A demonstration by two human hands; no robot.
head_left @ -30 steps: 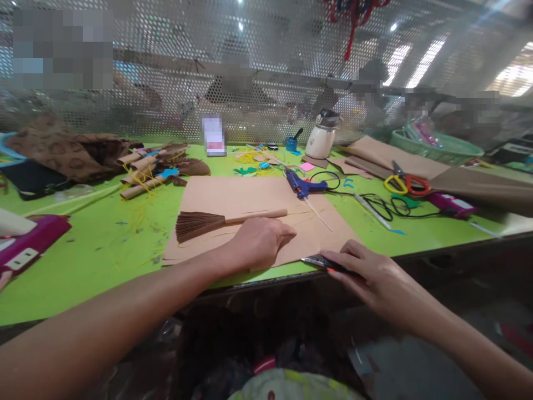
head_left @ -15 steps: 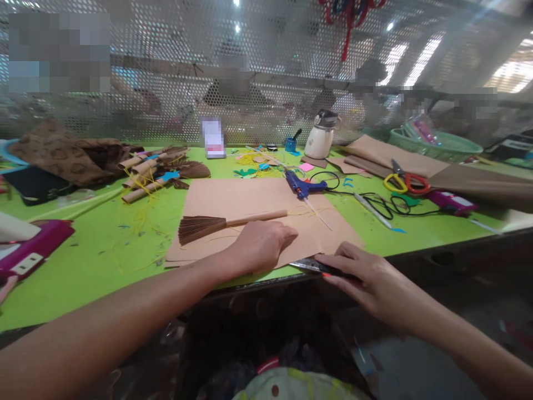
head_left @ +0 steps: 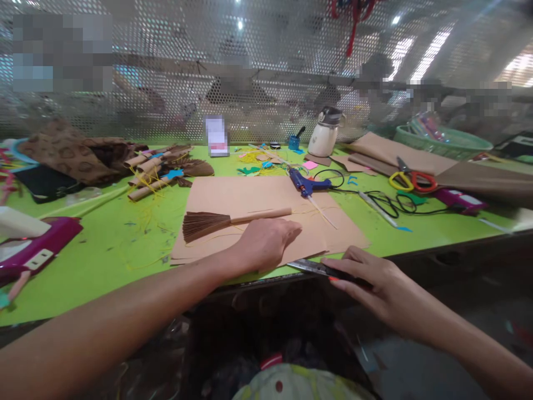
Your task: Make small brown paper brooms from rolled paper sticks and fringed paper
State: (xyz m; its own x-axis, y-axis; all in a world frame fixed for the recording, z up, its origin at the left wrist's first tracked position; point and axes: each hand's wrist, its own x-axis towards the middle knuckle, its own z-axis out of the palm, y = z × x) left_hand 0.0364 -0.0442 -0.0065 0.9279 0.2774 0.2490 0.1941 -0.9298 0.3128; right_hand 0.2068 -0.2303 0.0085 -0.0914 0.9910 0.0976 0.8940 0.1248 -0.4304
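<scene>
Brown paper [head_left: 250,191] lies flat on the green surface [head_left: 100,239] beneath your left hand [head_left: 270,240], which presses down near the sheet's front edge with its fingers curled; whether they grip anything underneath, you cannot tell from above. Your right hand [head_left: 368,275], to the right of the left and closer to you, is closed around a black-handled knife [head_left: 306,266], its silver blade pointing back toward the left wrist along the paper's near edge. Whether the tip sits under a layer or only beside it cannot be made out.

Just beyond your left hand, a pleated paper fan [head_left: 225,220] with a rolled handle rests on the sheet, its spread end out to that hand's left. Farther out, a blue glue gun [head_left: 307,186] stretches over the paper, and scissors [head_left: 406,176] lie beyond your right hand.

For clean work here, your left palm would best bear down evenly, with fingertips and wrist well out of the blade's line. A low, level blade and one smooth, unhurried stroke should spare the paper from tearing. The fan looks light enough to shift if the sheet is jolted.
</scene>
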